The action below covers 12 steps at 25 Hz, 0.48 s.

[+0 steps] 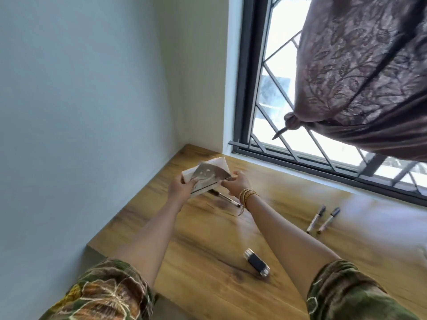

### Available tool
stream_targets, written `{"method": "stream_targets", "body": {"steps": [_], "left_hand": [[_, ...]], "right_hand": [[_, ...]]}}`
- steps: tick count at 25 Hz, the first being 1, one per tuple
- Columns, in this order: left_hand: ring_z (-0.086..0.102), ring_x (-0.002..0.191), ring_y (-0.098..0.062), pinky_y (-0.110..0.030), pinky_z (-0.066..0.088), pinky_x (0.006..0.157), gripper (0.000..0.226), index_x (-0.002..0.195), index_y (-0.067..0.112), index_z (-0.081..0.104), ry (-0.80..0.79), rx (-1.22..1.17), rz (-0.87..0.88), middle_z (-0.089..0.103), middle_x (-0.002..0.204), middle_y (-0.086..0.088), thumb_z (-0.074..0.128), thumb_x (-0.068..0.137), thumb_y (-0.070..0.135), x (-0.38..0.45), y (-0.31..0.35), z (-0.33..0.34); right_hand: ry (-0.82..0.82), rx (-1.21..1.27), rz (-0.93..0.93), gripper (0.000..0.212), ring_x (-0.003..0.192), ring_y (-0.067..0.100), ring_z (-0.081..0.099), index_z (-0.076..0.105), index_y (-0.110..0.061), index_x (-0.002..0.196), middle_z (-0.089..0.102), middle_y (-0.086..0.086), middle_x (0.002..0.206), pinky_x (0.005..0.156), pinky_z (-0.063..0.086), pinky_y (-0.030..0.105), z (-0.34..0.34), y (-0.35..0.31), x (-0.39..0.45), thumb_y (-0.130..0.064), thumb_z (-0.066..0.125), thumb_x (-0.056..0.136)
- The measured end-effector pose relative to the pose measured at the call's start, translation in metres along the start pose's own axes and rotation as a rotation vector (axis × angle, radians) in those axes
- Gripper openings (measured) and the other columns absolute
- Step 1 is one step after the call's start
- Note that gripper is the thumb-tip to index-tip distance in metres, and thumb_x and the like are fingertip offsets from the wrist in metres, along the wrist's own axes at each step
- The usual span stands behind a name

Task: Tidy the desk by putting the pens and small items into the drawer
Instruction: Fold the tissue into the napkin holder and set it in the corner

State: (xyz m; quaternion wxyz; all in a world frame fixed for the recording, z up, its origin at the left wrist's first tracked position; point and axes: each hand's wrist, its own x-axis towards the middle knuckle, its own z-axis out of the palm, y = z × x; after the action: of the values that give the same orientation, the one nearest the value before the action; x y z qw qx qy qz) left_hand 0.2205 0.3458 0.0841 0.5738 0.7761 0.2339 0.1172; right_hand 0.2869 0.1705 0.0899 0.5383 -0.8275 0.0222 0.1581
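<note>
Sleeves: two green patterned sleeves (108, 294) at 6 o'clock, nearest the lens, both arms stretched toward 11 o'clock.
Left hand: left hand (181, 187) has its fingers curled round the left end of a napkin holder (208, 175).
Right hand: right hand (235, 183), with gold bangles (247, 195) at the wrist, grips the holder's right end.
Napkin holder: one, shiny metal with white napkins (218, 162) in it, held at the far left corner of the worktop (208, 285); whether it is lifted clear or touching is hard to tell.
Pens: one dark pen (223, 198) just below the holder, partly hidden by the right wrist.
Markers: two markers (323, 219) side by side at 3 o'clock, well apart from the hands.
Small items: one black and silver thing (257, 262) at 5 o'clock, possibly a lighter or flash drive.
Drawer: not in view.
Progress: early, by my reading; pen, markers and small item all lie out, none stowed.
Left to do: four loose things to gather, then the drawer.
</note>
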Motion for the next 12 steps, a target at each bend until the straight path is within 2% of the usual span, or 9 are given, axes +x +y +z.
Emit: {"method": "stream_targets", "body": {"steps": [3,6,9,12], "left_hand": [[0.063,0.087,-0.022,-0.032,0.051,0.074,0.031,0.105,0.012,0.063,0.086,0.064,-0.024,0.067,0.096,-0.001,0.074,0.083,0.031,0.047,-0.007,-0.025],[0.061,0.086,-0.025,-0.031,0.046,0.072,0.030,0.091,0.012,0.061,0.172,0.140,-0.047,0.065,0.090,-0.002,0.077,0.078,0.033,0.089,-0.014,-0.042],[0.059,0.079,-0.026,-0.030,0.042,0.066,0.035,0.086,0.006,0.059,0.181,0.173,-0.052,0.065,0.085,-0.005,0.079,0.075,0.032,0.121,-0.022,-0.045],[0.054,0.071,-0.026,-0.030,0.036,0.057,0.038,0.076,0.008,0.051,0.205,0.209,-0.046,0.060,0.075,-0.003,0.080,0.073,0.031,0.141,-0.028,-0.038]], "right_hand": [[-0.020,0.050,0.010,0.073,0.102,0.024,0.059,0.037,-0.010,0.140,0.056,0.007,0.108,0.092,0.053,0.043,0.041,-0.026,0.030,-0.017,0.075,0.078],[-0.022,0.042,0.018,0.068,0.098,0.023,0.060,0.039,-0.010,0.140,0.057,0.013,0.122,0.076,0.055,0.033,0.074,-0.044,0.061,-0.015,0.072,0.081],[-0.002,-0.048,0.023,0.064,0.109,0.026,0.061,0.042,-0.010,0.138,0.060,0.012,0.123,0.092,0.053,0.039,0.097,-0.051,0.087,-0.019,0.071,0.081],[-0.006,-0.124,0.025,0.063,0.112,0.026,0.059,0.043,-0.013,0.138,0.060,0.010,0.124,0.097,0.051,0.041,0.109,-0.052,0.103,-0.019,0.069,0.081]]}}
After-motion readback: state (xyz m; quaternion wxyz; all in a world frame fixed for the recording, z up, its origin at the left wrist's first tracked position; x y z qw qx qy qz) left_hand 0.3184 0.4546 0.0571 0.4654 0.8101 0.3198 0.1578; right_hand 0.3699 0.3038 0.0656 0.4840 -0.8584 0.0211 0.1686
